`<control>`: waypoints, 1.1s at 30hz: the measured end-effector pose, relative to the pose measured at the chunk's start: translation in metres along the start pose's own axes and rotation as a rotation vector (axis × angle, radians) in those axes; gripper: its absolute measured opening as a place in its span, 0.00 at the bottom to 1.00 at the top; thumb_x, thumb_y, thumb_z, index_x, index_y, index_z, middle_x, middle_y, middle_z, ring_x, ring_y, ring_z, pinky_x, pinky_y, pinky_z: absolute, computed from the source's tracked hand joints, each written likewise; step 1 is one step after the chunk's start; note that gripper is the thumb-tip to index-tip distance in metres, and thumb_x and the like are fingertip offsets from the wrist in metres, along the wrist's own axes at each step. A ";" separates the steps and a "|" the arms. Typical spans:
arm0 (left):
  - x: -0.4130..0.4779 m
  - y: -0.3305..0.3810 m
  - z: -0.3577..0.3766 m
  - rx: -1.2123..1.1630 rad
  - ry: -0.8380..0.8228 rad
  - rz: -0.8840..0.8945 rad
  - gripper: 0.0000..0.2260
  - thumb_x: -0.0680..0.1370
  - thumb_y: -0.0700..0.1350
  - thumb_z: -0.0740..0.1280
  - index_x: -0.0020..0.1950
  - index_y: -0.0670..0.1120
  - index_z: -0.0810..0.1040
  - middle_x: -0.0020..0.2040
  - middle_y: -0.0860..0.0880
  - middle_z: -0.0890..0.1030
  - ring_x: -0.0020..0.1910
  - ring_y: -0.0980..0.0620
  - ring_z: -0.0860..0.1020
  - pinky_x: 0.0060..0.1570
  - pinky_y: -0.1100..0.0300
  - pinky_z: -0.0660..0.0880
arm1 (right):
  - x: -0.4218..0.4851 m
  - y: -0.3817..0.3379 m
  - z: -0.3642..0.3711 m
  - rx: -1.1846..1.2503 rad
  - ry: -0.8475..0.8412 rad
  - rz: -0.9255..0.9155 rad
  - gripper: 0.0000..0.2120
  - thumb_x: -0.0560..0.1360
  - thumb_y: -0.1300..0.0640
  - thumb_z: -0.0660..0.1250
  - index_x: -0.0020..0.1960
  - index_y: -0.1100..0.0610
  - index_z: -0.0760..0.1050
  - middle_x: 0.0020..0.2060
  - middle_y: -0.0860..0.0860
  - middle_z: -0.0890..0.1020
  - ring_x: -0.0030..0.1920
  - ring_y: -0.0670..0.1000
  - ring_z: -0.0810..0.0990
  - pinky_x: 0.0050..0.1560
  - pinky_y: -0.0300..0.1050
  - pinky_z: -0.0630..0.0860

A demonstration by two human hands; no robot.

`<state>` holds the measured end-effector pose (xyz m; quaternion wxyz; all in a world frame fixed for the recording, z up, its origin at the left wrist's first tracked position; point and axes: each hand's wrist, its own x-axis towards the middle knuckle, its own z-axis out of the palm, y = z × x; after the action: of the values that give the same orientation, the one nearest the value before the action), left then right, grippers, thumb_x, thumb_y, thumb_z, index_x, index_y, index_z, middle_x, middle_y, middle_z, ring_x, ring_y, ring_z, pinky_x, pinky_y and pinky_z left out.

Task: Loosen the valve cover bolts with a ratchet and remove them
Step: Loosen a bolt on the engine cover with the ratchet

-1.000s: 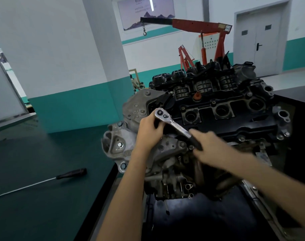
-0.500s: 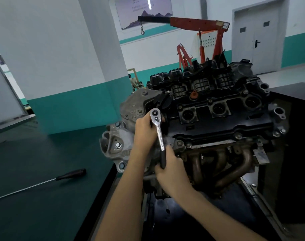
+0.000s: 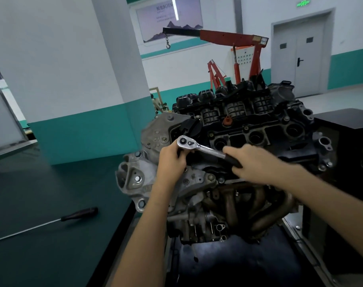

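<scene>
Working at engine [image 3: 197, 181] on dark stand [image 3: 238, 266], black valve cover [image 3: 273, 129] on top. Wrapping R hand [image 3: 257, 160] round dark grip of ratchet [image 3: 205, 147], handle slanting down to the right. Curling L hand [image 3: 171, 162] fingers round ratchet head at cover's left end, hiding bolt underneath. Leaving screwdriver [image 3: 79, 213] lying on green bench [image 3: 41, 193], well apart.

An auto workshop is showing here: a bare engine [image 3: 259, 129] is sitting at centre, a red crane [image 3: 228, 36] is standing behind it at 12 o'clock with its hook [image 3: 167, 45] hanging, and a screwdriver [image 3: 79, 213] is lying on the green tabletop [image 3: 41, 183] at 8 o'clock.
</scene>
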<state>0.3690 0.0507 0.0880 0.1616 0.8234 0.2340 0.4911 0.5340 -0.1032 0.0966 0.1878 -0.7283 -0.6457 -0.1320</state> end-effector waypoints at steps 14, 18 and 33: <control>0.001 -0.004 0.000 -0.063 0.016 -0.005 0.17 0.75 0.33 0.66 0.40 0.57 0.77 0.40 0.52 0.85 0.41 0.52 0.82 0.44 0.60 0.77 | -0.031 -0.088 0.065 0.691 0.022 0.199 0.14 0.71 0.62 0.65 0.55 0.52 0.67 0.37 0.54 0.77 0.38 0.60 0.79 0.39 0.52 0.78; 0.001 -0.002 -0.003 -0.047 -0.022 0.049 0.09 0.76 0.34 0.66 0.45 0.48 0.81 0.37 0.53 0.83 0.37 0.56 0.79 0.40 0.61 0.74 | -0.006 -0.016 0.011 0.065 -0.053 0.051 0.16 0.73 0.58 0.66 0.59 0.49 0.68 0.39 0.52 0.75 0.42 0.59 0.79 0.39 0.46 0.69; 0.001 -0.001 0.002 -0.052 0.027 -0.057 0.14 0.75 0.35 0.69 0.38 0.54 0.78 0.36 0.56 0.82 0.39 0.64 0.80 0.42 0.72 0.73 | -0.024 -0.141 0.100 0.736 0.179 0.353 0.25 0.74 0.60 0.62 0.70 0.55 0.61 0.47 0.60 0.80 0.48 0.63 0.80 0.45 0.51 0.77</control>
<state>0.3707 0.0518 0.0873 0.1936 0.8052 0.2465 0.5034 0.3865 -0.0670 0.0115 0.5107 -0.6976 -0.4962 0.0790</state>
